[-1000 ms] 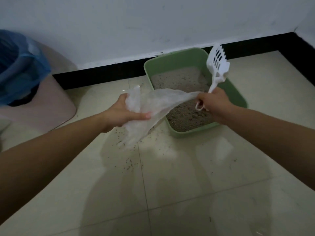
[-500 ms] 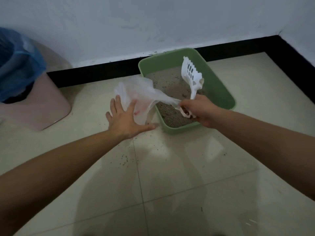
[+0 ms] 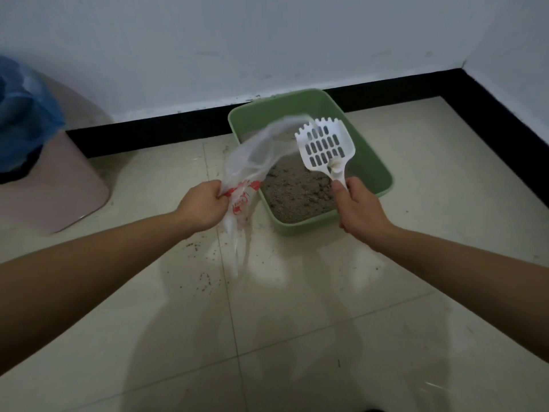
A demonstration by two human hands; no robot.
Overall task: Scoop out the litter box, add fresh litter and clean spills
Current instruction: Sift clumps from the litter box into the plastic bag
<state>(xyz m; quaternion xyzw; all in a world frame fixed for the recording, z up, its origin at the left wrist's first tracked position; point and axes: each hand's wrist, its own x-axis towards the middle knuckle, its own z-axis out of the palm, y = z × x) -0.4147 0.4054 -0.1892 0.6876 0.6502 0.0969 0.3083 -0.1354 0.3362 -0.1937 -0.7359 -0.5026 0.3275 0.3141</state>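
A green litter box (image 3: 374, 162) with grey litter (image 3: 294, 191) stands on the tiled floor by the wall. My right hand (image 3: 356, 206) grips the handle of a white slotted scoop (image 3: 325, 145), held up over the box with its head facing me. My left hand (image 3: 205, 203) grips a thin white plastic bag (image 3: 249, 162) with red print, left of the box. The bag arcs up toward the scoop's head and its lower end hangs blurred toward the floor. Spilled litter grains (image 3: 205, 281) dot the tiles below my left hand.
A pink bin (image 3: 59, 188) lined with a blue bag (image 3: 26, 120) stands at the left against the wall. A black skirting (image 3: 148, 135) runs along the wall and turns at the right corner. Glossy cream tiles stretch toward me.
My left hand went from flat and open to gripping the bag. My right hand let go of the bag, keeps only the scoop, and turned its head toward me.
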